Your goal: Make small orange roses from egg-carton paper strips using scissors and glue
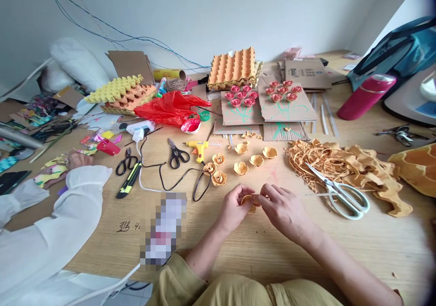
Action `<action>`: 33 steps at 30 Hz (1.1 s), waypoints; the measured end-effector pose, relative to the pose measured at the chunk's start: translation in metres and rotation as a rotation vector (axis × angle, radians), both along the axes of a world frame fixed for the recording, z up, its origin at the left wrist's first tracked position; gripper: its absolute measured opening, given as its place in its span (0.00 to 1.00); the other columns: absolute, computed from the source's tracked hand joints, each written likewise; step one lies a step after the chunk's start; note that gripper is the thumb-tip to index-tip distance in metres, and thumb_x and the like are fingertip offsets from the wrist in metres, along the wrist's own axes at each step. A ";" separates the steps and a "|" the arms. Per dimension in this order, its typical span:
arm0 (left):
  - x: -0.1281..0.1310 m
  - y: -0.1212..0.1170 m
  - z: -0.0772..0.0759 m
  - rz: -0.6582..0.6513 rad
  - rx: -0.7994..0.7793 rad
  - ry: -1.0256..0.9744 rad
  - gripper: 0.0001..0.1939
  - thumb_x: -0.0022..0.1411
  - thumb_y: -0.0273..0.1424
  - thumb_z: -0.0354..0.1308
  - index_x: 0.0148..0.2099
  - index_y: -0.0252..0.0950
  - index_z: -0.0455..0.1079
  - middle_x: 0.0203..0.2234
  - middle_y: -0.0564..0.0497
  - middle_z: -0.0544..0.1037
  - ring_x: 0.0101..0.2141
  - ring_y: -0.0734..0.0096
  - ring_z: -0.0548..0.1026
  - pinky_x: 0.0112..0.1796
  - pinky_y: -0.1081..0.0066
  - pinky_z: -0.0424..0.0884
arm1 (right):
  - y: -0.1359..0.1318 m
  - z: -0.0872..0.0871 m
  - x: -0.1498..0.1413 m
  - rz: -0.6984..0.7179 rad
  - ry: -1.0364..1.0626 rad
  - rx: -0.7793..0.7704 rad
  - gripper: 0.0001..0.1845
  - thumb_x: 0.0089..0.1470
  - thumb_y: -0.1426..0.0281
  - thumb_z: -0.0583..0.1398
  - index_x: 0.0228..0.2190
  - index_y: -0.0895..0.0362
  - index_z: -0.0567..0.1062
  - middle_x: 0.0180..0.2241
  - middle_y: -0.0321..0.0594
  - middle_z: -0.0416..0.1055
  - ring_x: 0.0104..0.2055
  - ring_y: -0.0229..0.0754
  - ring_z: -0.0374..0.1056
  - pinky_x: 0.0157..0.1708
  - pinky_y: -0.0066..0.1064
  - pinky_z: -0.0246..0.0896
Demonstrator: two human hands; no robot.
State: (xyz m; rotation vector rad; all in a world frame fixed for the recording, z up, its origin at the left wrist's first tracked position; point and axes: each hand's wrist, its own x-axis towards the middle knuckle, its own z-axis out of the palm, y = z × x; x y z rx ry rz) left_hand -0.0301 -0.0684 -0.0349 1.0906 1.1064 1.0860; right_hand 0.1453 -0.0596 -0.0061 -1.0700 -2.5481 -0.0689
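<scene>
Close to my body, my left hand (pixel 234 209) is closed around a small orange-yellow egg-carton flower (pixel 247 199). My right hand (pixel 284 209) meets it from the right, its fingertips pinched together at the flower's edge; what they grip is mostly hidden. A thin pale strip (pixel 318 194) shows beyond my right hand; I cannot tell whether it is held or lying there. Just ahead sit several open cup-shaped flowers (pixel 256 160). Beside them are 3 flowers with rolled centres (pixel 219 178).
A yellow glue gun (pixel 199 150), black scissors (pixel 177 154) and a utility knife (pixel 129 180) lie left. Right are green-handled scissors (pixel 344 201) on carton scraps (pixel 340 163). Pink flowers on cardboard (pixel 288 111) and egg trays (pixel 231 67) stand behind. A co-worker's white sleeve (pixel 81 206) reaches in left.
</scene>
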 end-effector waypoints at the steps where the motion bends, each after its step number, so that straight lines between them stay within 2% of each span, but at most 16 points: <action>1: 0.000 0.000 0.000 0.001 0.010 0.010 0.07 0.60 0.30 0.64 0.39 0.33 0.70 0.31 0.50 0.79 0.32 0.71 0.80 0.32 0.74 0.75 | 0.000 0.000 0.000 -0.005 0.008 -0.006 0.10 0.62 0.78 0.55 0.36 0.54 0.75 0.34 0.40 0.70 0.32 0.40 0.64 0.31 0.32 0.53; 8: 0.003 -0.002 0.002 0.053 0.116 0.076 0.06 0.60 0.22 0.59 0.41 0.34 0.70 0.35 0.49 0.81 0.35 0.71 0.82 0.35 0.75 0.76 | 0.002 0.000 0.005 -0.028 0.087 -0.094 0.10 0.65 0.74 0.54 0.37 0.57 0.76 0.35 0.41 0.71 0.33 0.39 0.66 0.32 0.31 0.56; 12: 0.004 -0.003 -0.001 0.057 0.104 0.110 0.05 0.60 0.23 0.60 0.39 0.35 0.70 0.31 0.51 0.81 0.33 0.70 0.82 0.34 0.75 0.75 | 0.003 0.000 0.005 -0.035 0.080 -0.113 0.11 0.66 0.72 0.54 0.36 0.56 0.77 0.35 0.41 0.72 0.32 0.38 0.66 0.31 0.31 0.55; 23: 0.004 -0.003 -0.002 0.068 0.033 0.120 0.03 0.59 0.26 0.62 0.37 0.35 0.71 0.29 0.52 0.82 0.30 0.70 0.82 0.31 0.75 0.74 | 0.005 -0.009 0.006 -0.019 0.116 -0.169 0.11 0.66 0.72 0.54 0.36 0.55 0.76 0.34 0.40 0.71 0.34 0.38 0.69 0.32 0.30 0.56; 30: 0.004 -0.004 -0.005 0.052 0.046 0.132 0.02 0.59 0.26 0.61 0.36 0.35 0.71 0.27 0.53 0.81 0.29 0.70 0.82 0.30 0.76 0.74 | 0.003 -0.009 0.004 -0.027 0.045 -0.112 0.12 0.65 0.73 0.54 0.34 0.56 0.76 0.33 0.40 0.70 0.31 0.38 0.67 0.32 0.31 0.56; 33: 0.004 -0.004 -0.006 0.046 0.114 0.173 0.01 0.61 0.26 0.60 0.36 0.35 0.71 0.28 0.53 0.81 0.30 0.70 0.81 0.31 0.75 0.74 | 0.004 -0.010 0.005 -0.012 0.059 -0.104 0.11 0.65 0.73 0.54 0.36 0.56 0.76 0.34 0.40 0.70 0.33 0.39 0.67 0.33 0.31 0.57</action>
